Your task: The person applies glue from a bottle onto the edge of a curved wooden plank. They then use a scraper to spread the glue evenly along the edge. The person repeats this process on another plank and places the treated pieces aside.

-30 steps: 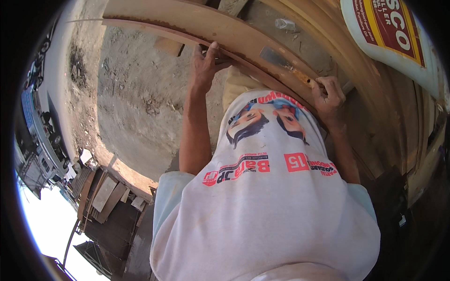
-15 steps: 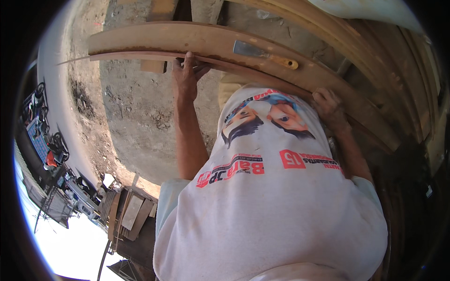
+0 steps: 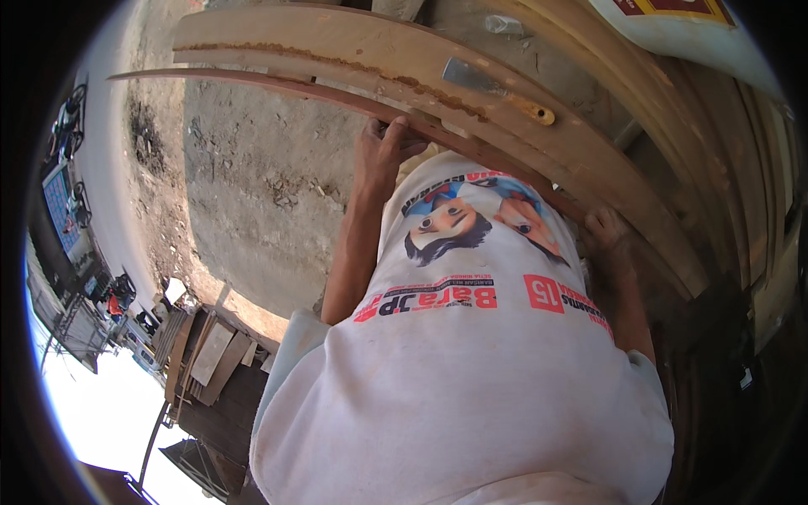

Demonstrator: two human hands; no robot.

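Note:
My left hand (image 3: 383, 153) grips a long, thin reddish-brown wooden strip (image 3: 337, 98), the thumb on its top edge and the fingers curled beneath. Farther right, my right hand (image 3: 608, 231) is closed around the same strip near my shirt. Beyond the strip lies a wide wooden board (image 3: 278, 29), with a rough brown line of smeared paste along its near side. A gap shows between strip and board on the left; toward the right they run close together. On the board rests a putty knife (image 3: 539, 111) with a wooden handle and a flat metal blade.
Several long wooden boards (image 3: 656, 105) lie at the far right, under a pale container (image 3: 690, 38) with a label. Rough concrete ground (image 3: 261, 160) spreads below the strip. Stacked planks (image 3: 215, 353) and parked motorcycles (image 3: 77, 202) stand off to the left.
The strip has come away from the board's near edge toward my body, opening a gap and exposing the brown paste line. Both hands moved with it, and the view has shifted.

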